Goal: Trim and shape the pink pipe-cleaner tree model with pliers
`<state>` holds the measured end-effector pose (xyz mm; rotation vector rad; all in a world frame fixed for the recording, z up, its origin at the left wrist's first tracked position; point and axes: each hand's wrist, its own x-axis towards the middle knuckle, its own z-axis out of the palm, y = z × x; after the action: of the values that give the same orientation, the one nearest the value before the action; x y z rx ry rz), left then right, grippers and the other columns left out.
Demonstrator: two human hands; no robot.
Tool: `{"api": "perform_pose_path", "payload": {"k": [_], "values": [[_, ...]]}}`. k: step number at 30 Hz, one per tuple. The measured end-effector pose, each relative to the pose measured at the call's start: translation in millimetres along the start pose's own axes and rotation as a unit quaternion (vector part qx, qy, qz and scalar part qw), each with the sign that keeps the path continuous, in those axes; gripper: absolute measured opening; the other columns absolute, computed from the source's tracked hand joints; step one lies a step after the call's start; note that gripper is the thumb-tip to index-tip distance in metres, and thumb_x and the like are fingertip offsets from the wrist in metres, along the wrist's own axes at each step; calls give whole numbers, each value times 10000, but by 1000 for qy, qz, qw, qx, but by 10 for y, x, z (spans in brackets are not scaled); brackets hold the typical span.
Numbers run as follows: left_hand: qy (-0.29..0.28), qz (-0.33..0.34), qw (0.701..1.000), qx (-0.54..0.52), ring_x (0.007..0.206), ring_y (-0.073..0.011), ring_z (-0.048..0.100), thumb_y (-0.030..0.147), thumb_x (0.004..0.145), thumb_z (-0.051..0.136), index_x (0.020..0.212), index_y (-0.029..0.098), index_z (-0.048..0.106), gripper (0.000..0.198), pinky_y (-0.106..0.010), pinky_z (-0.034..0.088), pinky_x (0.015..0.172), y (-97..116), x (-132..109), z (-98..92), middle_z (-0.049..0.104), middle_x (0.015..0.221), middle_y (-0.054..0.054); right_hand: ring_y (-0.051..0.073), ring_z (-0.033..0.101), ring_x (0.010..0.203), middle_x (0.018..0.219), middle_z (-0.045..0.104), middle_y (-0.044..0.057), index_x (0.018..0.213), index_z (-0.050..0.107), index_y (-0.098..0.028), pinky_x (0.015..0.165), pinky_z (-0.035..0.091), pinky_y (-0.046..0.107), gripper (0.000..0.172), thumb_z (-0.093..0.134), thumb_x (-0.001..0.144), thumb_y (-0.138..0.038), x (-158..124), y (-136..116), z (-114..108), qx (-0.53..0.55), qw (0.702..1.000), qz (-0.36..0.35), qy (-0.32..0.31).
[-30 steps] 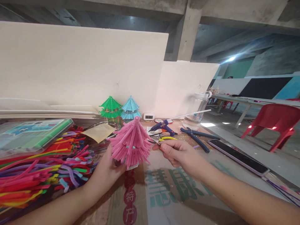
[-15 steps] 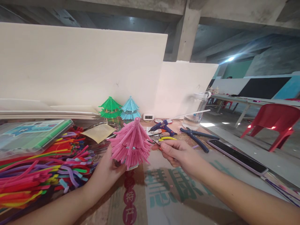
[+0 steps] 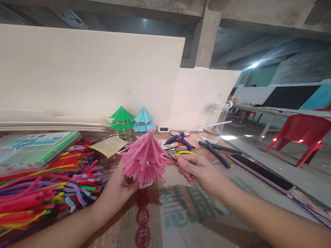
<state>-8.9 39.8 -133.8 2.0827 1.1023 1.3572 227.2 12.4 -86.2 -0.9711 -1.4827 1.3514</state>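
A pink two-tiered model (image 3: 144, 158), made of fuzzy pipe cleaners and shaped like a small pagoda or tree, stands upright in front of me. My left hand (image 3: 122, 181) is closed around its lower left side, with some fingers hidden behind it. At its right edge, my right hand (image 3: 192, 167) pinches a thin metal tool (image 3: 172, 157) that looks like tweezers. The tool's tip points at the lower tier; whether it touches cannot be made out. Behind stand a green model (image 3: 121, 119) and a light blue model (image 3: 143, 119) of the same kind.
Bundles of coloured pipe cleaners (image 3: 51, 193) lie at left beside a clear plastic case (image 3: 33, 151). A blue glue gun (image 3: 179, 139), blue-handled pliers (image 3: 217, 153), a small digital clock (image 3: 163, 128), a water bottle (image 3: 214, 120) and a phone (image 3: 261, 172) are farther back and right.
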Motion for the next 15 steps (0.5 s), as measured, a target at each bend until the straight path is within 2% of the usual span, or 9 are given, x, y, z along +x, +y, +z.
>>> {"api": "perform_pose_path", "payload": {"k": [3,5,9,12,15], "values": [[-38,-30,999,-2,1014,-289,666,453,790,625,1035,198,629,353,-441,518,945,-34,-5,-16,718,1042,-108,57,159,462,539,291,-88,761,606,-152,443,95,252,524,684,685,-665,5,12,3,16,1000,-25,9],[-59,-54,997,-11,950,-287,681,508,809,589,991,207,650,357,-436,541,905,-64,-15,-25,731,1008,-98,60,159,466,538,281,-87,737,584,-160,447,98,253,503,684,699,-652,10,25,6,28,998,-43,28],[-55,-65,996,-32,1086,-314,634,547,789,595,1076,219,653,441,-467,515,963,-107,-29,-22,699,1149,-112,65,170,468,531,276,-84,662,506,-182,445,109,253,521,665,705,-676,22,68,11,9,997,-59,42],[-42,-46,998,-29,1169,-322,587,520,776,615,1077,227,669,423,-492,458,1036,-99,-22,-9,667,1223,-120,66,192,463,528,294,-78,625,452,-193,436,122,251,556,638,708,-710,27,94,18,-9,997,-62,36],[-34,-31,999,-6,1157,-319,591,480,792,597,1084,235,681,390,-509,453,1033,-68,-9,-1,676,1211,-115,67,204,459,532,295,-76,634,462,-195,432,121,249,568,631,690,-734,23,94,31,-12,998,-57,34]]}}
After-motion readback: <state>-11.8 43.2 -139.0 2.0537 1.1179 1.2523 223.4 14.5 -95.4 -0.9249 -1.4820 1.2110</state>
